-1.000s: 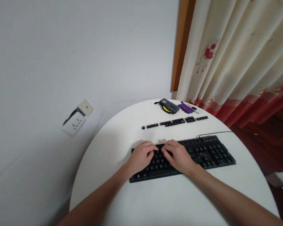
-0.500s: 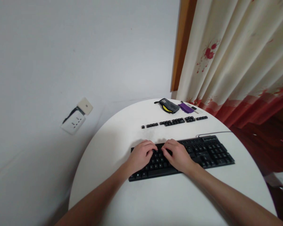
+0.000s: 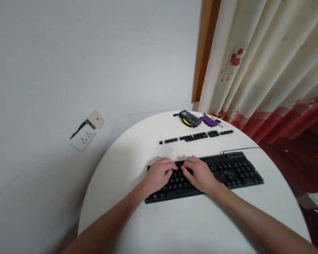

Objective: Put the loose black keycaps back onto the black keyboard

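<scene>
A black computer keyboard [image 3: 175, 193] lies slightly slanted across the table. My left hand [image 3: 159, 174] rests over its left part, fingers bent and closed, index fingertip at the upper rows. Close beside it, my right hand [image 3: 198, 174] is curled too, with thumb and fingers drawn together at the same upper rows. The two hands' fingertips nearly meet. Anything small between them is hidden by the fingers. Behind the keyboard, loose black keycaps [image 3: 196, 137] stand in a broken row. Both forearms lead in from the near edge.
The round white table [image 3: 116, 169] touches a white wall. At its far side lie a dark grey pouch with yellow [image 3: 192, 118], a purple cloth-like piece [image 3: 208, 121] and small thin items. A cable [image 3: 241, 149] runs off right. Curtains [image 3: 254, 70] hang beyond.
Almost nothing differs. Both hands stay at the same spot on the keyboard, with only a very slight shift of the fingers.
</scene>
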Demonstrator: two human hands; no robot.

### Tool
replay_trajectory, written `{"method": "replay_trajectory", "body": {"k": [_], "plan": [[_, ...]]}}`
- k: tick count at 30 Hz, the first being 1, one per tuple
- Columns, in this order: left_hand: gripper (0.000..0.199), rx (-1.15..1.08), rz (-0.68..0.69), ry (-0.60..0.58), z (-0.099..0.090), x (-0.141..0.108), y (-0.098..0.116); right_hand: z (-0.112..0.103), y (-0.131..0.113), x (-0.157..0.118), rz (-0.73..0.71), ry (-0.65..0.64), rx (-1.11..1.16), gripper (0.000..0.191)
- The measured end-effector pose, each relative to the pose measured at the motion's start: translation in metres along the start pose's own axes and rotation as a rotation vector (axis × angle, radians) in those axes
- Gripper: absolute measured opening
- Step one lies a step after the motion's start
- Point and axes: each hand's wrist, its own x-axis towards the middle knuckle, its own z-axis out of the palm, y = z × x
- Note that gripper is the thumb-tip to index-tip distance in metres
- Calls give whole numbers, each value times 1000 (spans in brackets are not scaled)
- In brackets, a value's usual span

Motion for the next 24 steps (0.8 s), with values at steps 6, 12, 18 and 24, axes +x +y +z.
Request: {"method": "replay_trajectory", "body": {"k": [6, 12, 18, 24], "plan": [[32, 15, 8, -3, 1, -1, 0, -6, 11, 7, 98, 173, -69, 23], [30, 28, 21, 1, 1, -1, 0, -10, 39, 33, 207, 123, -386, 47], [31, 27, 29, 3, 1, -1, 0, -5, 52, 55, 192, 50, -482, 49], [32, 25, 34, 1, 1, -2, 0, -2, 54, 61, 171, 18, -501, 46]]}}
